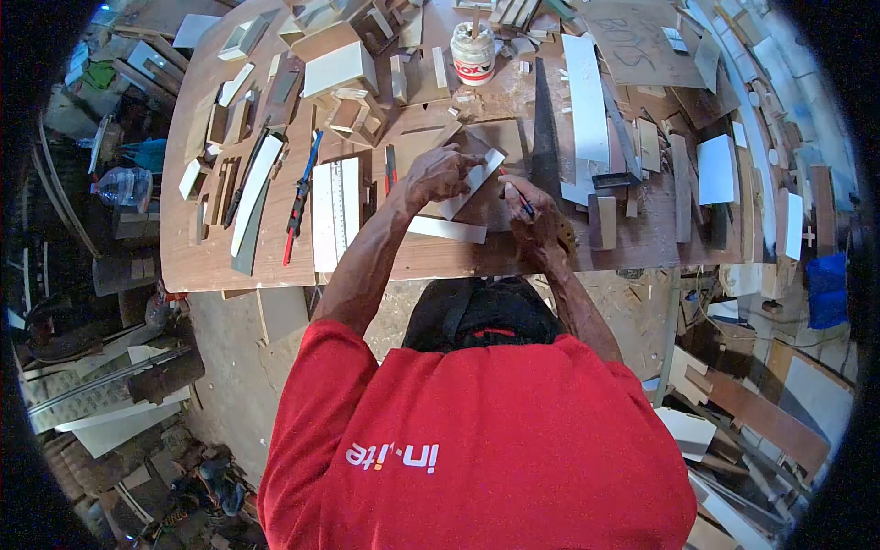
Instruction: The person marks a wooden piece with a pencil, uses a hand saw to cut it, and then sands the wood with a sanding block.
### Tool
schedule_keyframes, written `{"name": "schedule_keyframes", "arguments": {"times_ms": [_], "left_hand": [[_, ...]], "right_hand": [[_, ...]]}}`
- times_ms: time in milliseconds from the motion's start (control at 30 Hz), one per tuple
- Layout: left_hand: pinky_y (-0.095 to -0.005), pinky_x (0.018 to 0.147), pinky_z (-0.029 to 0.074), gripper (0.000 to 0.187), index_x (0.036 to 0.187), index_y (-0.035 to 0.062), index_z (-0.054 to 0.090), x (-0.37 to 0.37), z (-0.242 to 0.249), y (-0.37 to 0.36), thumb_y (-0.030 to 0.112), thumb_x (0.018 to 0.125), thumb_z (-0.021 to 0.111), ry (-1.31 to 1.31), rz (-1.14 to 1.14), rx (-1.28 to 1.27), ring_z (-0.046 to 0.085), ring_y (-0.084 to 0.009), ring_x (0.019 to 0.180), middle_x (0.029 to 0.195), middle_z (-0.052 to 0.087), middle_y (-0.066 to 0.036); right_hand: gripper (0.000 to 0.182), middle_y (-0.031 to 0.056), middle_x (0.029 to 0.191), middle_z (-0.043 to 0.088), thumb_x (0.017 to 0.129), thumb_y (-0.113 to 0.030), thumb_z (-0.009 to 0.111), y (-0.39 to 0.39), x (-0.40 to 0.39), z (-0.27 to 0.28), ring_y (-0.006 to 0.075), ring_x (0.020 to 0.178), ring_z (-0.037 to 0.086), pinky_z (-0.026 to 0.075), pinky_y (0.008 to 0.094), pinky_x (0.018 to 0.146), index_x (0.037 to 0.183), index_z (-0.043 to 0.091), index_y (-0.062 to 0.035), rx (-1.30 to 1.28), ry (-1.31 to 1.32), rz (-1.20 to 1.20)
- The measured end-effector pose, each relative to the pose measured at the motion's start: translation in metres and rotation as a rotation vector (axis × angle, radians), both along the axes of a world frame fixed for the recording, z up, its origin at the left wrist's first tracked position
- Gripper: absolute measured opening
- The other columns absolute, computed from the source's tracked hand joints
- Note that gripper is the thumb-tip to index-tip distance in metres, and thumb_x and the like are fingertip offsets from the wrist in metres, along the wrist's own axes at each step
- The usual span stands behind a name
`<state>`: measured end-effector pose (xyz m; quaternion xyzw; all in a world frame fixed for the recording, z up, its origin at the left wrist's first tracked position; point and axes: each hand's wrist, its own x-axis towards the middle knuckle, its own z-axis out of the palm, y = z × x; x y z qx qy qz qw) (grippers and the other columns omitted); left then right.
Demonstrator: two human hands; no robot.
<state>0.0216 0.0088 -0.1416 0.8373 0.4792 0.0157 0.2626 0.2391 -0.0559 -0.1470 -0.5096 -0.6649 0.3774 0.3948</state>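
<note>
My left hand [444, 174] is over the middle of the table, its fingers bent and pressing on a narrow white strip [477, 186] that lies slantwise. Beneath the strip is a brown board [504, 137]. My right hand [541, 218] is closed round a slim dark pencil [525, 202], close to the strip's right side. The pencil's tip is too small to make out clearly. Another white strip [449, 229] lies flat near the table's front edge, just below my left hand.
A white tub [473, 55] stands at the back, with small wooden boxes [339, 69] to its left. A handsaw blade [544, 128] lies right of my hands. On the left are a ruler [338, 215] and a blue-and-black tool [301, 197]. Offcuts cover the right side.
</note>
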Motion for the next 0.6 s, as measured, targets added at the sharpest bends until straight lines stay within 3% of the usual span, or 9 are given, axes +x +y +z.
{"name": "schedule_keyframes", "arguments": {"times_ms": [67,133,200,333,467,600], "left_hand": [[-0.0427,0.082,0.048,0.065,0.131,0.0249,0.057,-0.001,-0.002,0.003,0.022,0.070,0.077,-0.005,-0.020,-0.004,0.062,-0.0319,0.090,0.086,0.068,-0.013],[-0.0430,0.082,0.048,0.065,0.131,0.0249,0.057,-0.001,0.005,0.001,0.023,0.069,0.077,-0.009,-0.037,-0.008,0.063,-0.0320,0.089,0.086,0.068,-0.013],[-0.0383,0.082,0.050,0.064,0.132,0.0215,0.056,0.000,0.013,-0.001,0.022,0.071,0.075,0.021,-0.030,0.053,0.060,-0.0268,0.093,0.086,0.069,-0.005],[-0.0377,0.084,0.050,0.062,0.131,0.0230,0.057,0.001,0.017,0.000,0.023,0.072,0.074,0.028,-0.014,-0.081,0.061,-0.0263,0.093,0.085,0.070,-0.006],[-0.0384,0.084,0.051,0.057,0.127,0.0255,0.060,-0.001,0.005,0.000,0.025,0.071,0.074,0.006,-0.017,0.035,0.064,-0.0285,0.091,0.085,0.070,-0.009],[-0.0401,0.080,0.052,0.055,0.124,0.0255,0.062,-0.001,0.001,0.001,0.024,0.070,0.074,0.018,-0.017,0.083,0.065,-0.0298,0.088,0.086,0.070,-0.010]], "right_hand": [[0.029,0.0179,0.103,0.068,0.094,-0.025,0.049,0.001,-0.003,-0.004,0.0337,0.095,0.066,0.051,0.0392,0.084,0.107,0.066,-0.0042,-0.021,0.003,-0.022],[0.033,0.0149,0.090,0.068,0.097,-0.028,0.049,0.001,-0.005,-0.010,0.0259,0.082,0.066,0.050,0.0358,0.074,0.111,0.065,-0.0031,0.089,-0.024,-0.042],[0.031,0.0135,0.089,0.068,0.097,-0.027,0.049,0.001,-0.008,-0.014,0.0234,0.081,0.065,0.050,0.0344,0.073,0.111,0.065,-0.0037,0.068,-0.019,-0.055],[0.028,0.0096,0.086,0.068,0.097,-0.024,0.049,-0.002,-0.012,-0.020,0.0167,0.076,0.063,0.050,0.0305,0.069,0.111,0.065,-0.0053,-0.008,-0.014,-0.117],[0.027,0.0065,0.083,0.068,0.097,-0.024,0.050,0.004,-0.014,-0.037,0.0133,0.073,0.062,0.049,0.0287,0.066,0.110,0.066,-0.0060,0.053,-0.045,-0.126],[0.027,0.0033,0.081,0.068,0.098,-0.024,0.051,0.003,-0.018,-0.024,0.0108,0.070,0.061,0.049,0.0274,0.064,0.110,0.066,-0.0069,-0.065,0.025,-0.165]]}}
